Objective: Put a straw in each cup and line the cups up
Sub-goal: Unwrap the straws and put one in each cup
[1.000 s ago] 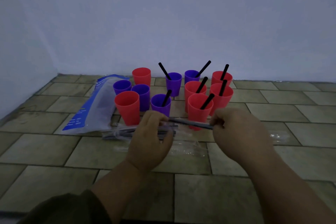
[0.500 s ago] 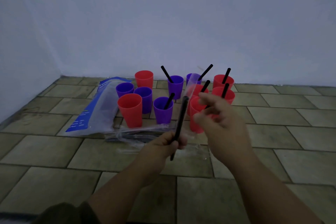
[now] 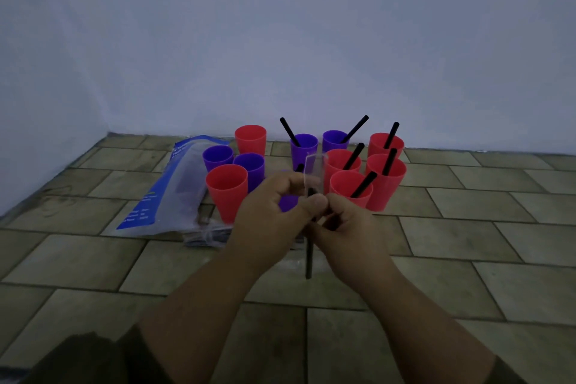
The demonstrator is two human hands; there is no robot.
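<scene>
Several red and purple cups stand bunched on the tiled floor near the wall. Those on the right, such as a red cup [image 3: 350,190], hold black straws. The front left red cup [image 3: 227,193], two purple cups [image 3: 218,157] and the back red cup [image 3: 250,139] hold none. My left hand [image 3: 271,212] and my right hand [image 3: 346,227] meet in front of the cups. Both pinch one upright black straw [image 3: 309,256]. Its clear wrapper [image 3: 313,170] sticks up above my fingers. A purple cup [image 3: 288,201] is mostly hidden behind my left hand.
A blue and clear plastic bag [image 3: 174,190] lies left of the cups. More wrapped straws [image 3: 208,234] lie on the floor by my left hand. The wall rises right behind the cups, and another wall closes the left side.
The straw has turned from lying level between my hands to standing upright. My hands have come together around it, and the clear wrapper now stands above its top end.
</scene>
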